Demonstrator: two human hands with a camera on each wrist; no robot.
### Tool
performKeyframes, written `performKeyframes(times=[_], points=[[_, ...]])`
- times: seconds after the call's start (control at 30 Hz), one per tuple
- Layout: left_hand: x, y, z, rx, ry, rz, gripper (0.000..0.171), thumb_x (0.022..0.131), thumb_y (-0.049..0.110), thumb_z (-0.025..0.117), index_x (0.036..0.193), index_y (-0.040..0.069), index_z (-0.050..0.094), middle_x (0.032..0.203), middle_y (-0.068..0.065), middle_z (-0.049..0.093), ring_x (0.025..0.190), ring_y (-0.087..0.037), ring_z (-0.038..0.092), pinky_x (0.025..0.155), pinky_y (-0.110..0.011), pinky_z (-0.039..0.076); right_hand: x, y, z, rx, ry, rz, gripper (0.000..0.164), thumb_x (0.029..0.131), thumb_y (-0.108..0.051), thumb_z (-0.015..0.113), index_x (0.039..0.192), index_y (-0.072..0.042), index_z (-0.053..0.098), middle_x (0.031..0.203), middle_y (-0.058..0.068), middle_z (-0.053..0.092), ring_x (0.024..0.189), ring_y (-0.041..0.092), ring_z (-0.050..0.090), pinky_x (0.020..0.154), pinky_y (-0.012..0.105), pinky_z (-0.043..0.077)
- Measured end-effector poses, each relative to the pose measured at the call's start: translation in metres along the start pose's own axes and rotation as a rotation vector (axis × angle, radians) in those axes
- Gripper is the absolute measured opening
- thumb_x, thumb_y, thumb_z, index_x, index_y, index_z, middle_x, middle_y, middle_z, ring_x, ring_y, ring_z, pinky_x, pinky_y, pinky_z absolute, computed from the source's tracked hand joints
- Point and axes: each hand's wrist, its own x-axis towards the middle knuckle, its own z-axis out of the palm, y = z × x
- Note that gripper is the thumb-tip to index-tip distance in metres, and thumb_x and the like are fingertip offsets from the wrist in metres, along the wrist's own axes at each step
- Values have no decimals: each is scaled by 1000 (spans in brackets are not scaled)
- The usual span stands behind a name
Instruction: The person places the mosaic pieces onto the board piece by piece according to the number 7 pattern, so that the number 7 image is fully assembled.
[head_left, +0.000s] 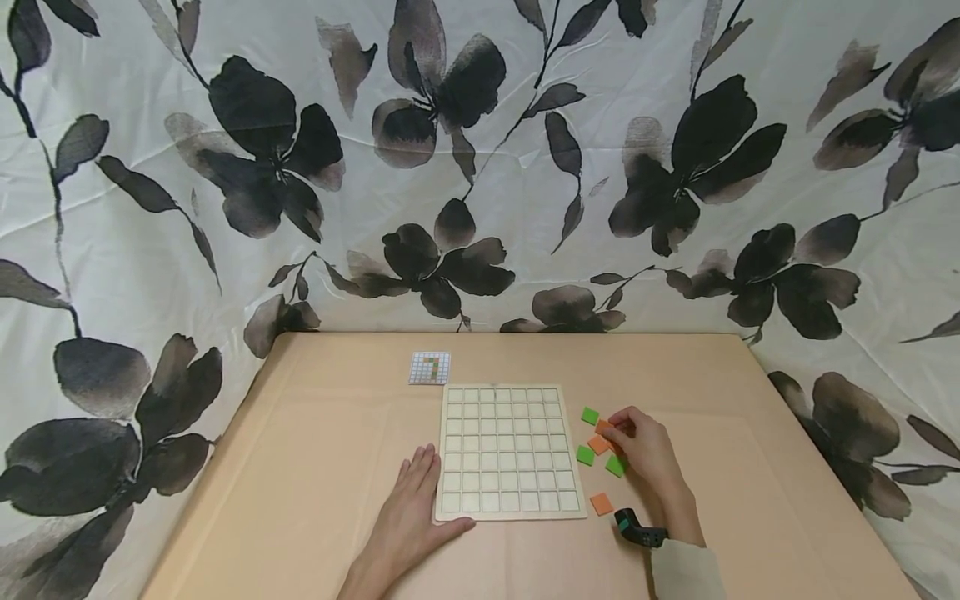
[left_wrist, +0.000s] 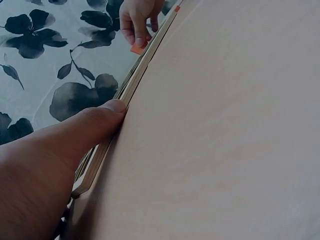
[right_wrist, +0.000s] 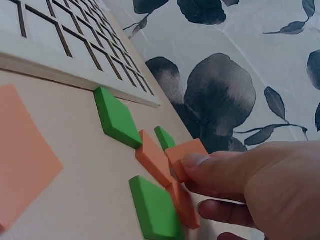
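A pale wooden grid board (head_left: 512, 516) with rows of square cells lies on the table. My left hand (head_left: 405, 508) lies along its left side with the fingers straight, the thumb (left_wrist: 116, 106) against the near edge. To the right of the board, my right hand (head_left: 651, 454) pinches an orange square tile (right_wrist: 186, 149) between thumb and fingers. Below and around that tile lie green tiles (right_wrist: 118, 119) and orange tiles (right_wrist: 154, 159), some overlapping in the right wrist view. One more orange tile (head_left: 602, 504) lies apart, beside the board's near right corner.
A small card (head_left: 429, 368) printed with a grid and coloured squares lies beyond the board's far left corner. A black device (head_left: 639, 532) is strapped at the right wrist. Behind the table's (head_left: 315, 467) far edge hangs a white cloth (head_left: 555, 208) with dark flowers.
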Motion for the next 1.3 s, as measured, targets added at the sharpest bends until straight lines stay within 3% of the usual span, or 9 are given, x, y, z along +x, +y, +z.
performKeyframes(times=[0.13,0.4,0.63,0.87,1.3], points=[[1,0,-2,-9,-36,-16,110,75,74,69,145,-7,46,156,-23,41,149,-36,34,126,-48,26,0,-3,-2,13,12,-23,22,94,-23,71,110,-7,65,97,7,68,86,20,60,67,18,51],[1,1,-2,-17,-32,-12,109,75,74,69,143,-8,47,155,-24,42,148,-37,36,125,-50,28,3,-16,0,68,27,-47,19,96,-20,68,112,-9,64,99,8,66,86,21,58,63,17,51],[1,0,-3,-26,-26,-25,109,74,73,71,144,-8,47,156,-23,42,149,-36,35,125,-49,28,8,-29,2,80,56,-109,19,95,-19,70,109,-9,65,97,7,68,87,20,60,68,16,53],[2,1,-4,-47,-59,-41,109,75,72,71,145,-7,47,157,-23,40,150,-37,34,127,-48,26,12,-40,12,86,46,-104,20,94,-20,72,110,-9,66,99,7,69,89,19,62,73,16,54],[0,2,-4,-61,-1,-10,108,73,70,74,142,-9,49,153,-26,44,146,-40,39,123,-52,31,18,-66,36,152,4,-169,18,94,-18,72,108,-10,66,96,5,68,86,17,61,73,15,55]])
